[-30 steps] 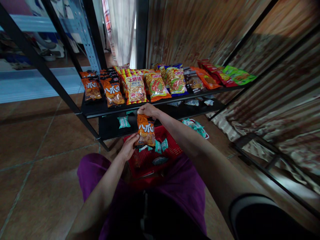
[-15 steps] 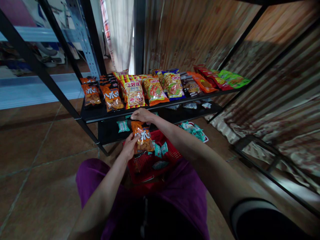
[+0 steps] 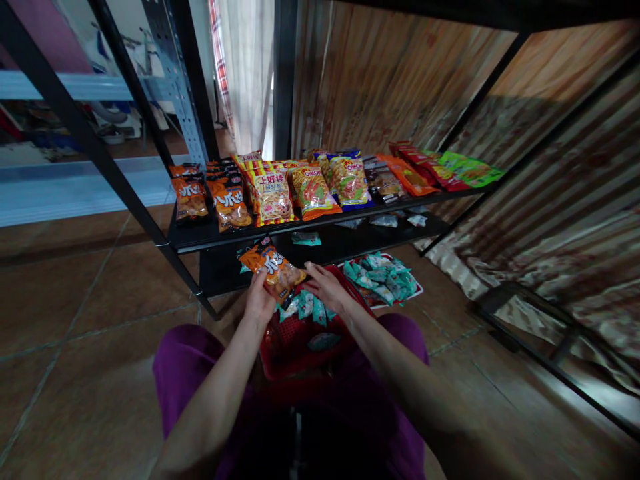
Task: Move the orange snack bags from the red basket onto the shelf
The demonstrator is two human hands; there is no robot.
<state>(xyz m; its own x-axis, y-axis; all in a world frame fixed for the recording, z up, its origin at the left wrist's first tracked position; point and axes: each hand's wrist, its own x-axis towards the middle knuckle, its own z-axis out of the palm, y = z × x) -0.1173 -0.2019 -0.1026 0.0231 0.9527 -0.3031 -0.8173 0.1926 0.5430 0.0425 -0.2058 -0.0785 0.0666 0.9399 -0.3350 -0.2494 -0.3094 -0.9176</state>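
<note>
An orange snack bag (image 3: 277, 270) with white lettering lies tilted above the red basket, in front of the lower shelf. My left hand (image 3: 259, 300) is closed on its lower left side, thumb on the front. My right hand (image 3: 327, 288) is beside the bag's right corner, fingers stretched and apart; whether the fingertips touch the bag I cannot tell. Beneath both hands, the red basket (image 3: 285, 357) holds several small teal packets (image 3: 313, 305). Similar orange bags (image 3: 231, 203) stand in rows at the left of the upper shelf (image 3: 200, 235).
Yellow-and-red snack bags (image 3: 273, 193), blue-edged ones (image 3: 350, 179) and green ones (image 3: 467, 168) line the upper shelf. A white-rimmed tray (image 3: 419, 291) of teal packets sits on the floor at right. Black shelf posts (image 3: 135, 193) rise at left. A metal frame (image 3: 530, 347) lies at right.
The snack bag has turned, its top now leaning left. My right hand has come down from the shelf edge to the bag's right end. The view has shifted slightly, showing more of the tray.
</note>
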